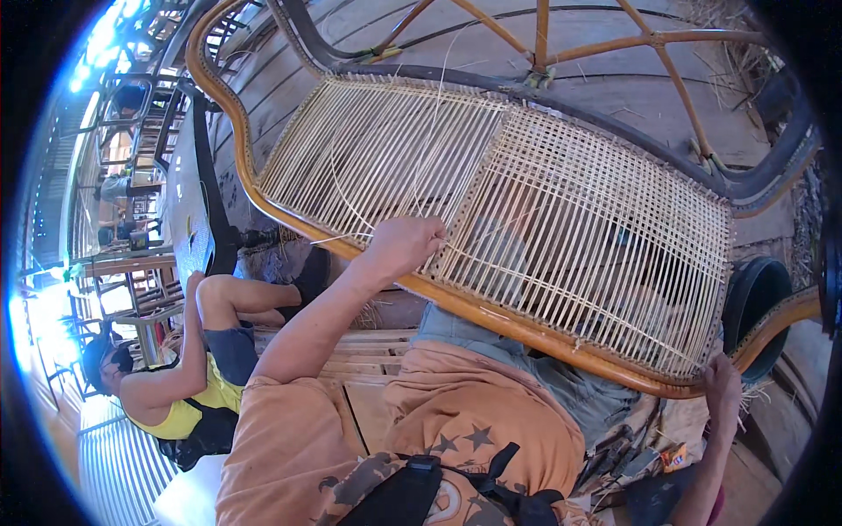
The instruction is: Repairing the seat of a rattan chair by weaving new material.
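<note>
Across my lap lies a curved wooden furniture frame (526,317) strung with pale cane webbing (596,254). Crossing strands form a dense grid along the far part of its right panel; the left panel (368,140) has strands in one direction only. Over the near edge of the middle divider, my left hand (408,248) is closed, its fingertips pinching a thin cane strand (338,195). Loose lengths of that cane loop over the left panel. My right hand (723,383) is closed at the frame's near right corner; what its fingers grip is too small to tell.
A dark round bucket (761,302) stands beyond the right corner. Wooden poles (542,35) are joined behind the panel. At left sits a person in a yellow top (189,412), beside another dark frame (215,175). Wooden slats (360,359) and cane scraps lie around me.
</note>
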`<action>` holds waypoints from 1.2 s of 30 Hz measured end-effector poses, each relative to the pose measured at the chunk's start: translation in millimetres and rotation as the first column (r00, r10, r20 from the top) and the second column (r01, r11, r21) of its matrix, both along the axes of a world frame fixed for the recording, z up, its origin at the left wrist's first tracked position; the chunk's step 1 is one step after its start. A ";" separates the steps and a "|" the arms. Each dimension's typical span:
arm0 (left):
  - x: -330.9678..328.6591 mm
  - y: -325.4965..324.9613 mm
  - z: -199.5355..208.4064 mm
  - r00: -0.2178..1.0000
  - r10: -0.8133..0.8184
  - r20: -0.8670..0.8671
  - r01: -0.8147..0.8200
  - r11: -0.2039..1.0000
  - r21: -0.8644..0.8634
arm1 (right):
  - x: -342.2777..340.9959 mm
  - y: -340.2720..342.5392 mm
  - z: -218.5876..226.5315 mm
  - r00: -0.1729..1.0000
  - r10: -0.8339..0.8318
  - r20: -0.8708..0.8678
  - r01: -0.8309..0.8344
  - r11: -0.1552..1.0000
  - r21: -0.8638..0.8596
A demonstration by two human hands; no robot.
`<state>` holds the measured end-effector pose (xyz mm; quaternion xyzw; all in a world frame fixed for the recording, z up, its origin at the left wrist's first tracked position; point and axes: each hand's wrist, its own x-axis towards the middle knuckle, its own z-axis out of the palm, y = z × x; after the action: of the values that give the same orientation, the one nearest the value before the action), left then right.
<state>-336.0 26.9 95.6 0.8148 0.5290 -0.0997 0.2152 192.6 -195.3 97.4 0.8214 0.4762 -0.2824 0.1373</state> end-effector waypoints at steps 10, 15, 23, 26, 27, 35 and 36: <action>9.0 6.8 -1.8 0.978 0.163 0.130 -0.139 0.975 -0.175 | 61.6 -52.0 2.3 0.990 -0.142 -0.006 0.138 0.948 0.287; 8.9 9.8 -4.9 0.990 0.097 0.102 -0.086 0.990 -0.107 | 83.5 -58.9 -5.3 0.989 -0.146 0.018 0.136 0.956 0.258; 4.4 25.7 -0.5 0.848 -0.502 -0.173 0.530 0.821 0.214 | 86.8 -57.8 -1.3 0.989 -0.144 0.016 0.137 0.969 0.207; 8.8 35.0 3.6 0.816 -0.510 -0.274 0.541 0.839 0.050 | 96.2 -66.2 -8.7 0.996 -0.092 0.007 0.088 0.970 0.225; 12.1 36.5 5.8 0.780 -0.491 -0.388 0.462 0.870 -0.172 | 99.3 -69.8 -10.6 1.000 -0.020 0.024 0.013 0.969 0.249; 8.8 45.7 -1.3 0.812 -0.581 -0.058 0.577 0.782 0.237 | 60.2 -30.0 15.1 0.997 -0.062 0.035 0.060 0.997 0.037; 13.3 45.6 1.9 0.914 -0.393 -0.104 0.396 0.918 0.012 | 57.5 -27.9 11.0 0.996 0.045 0.072 -0.051 0.995 0.085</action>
<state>-322.7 72.6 97.5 0.9022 0.3655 -0.1728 0.1505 250.0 -223.2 108.4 0.8242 0.5027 -0.2289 0.1247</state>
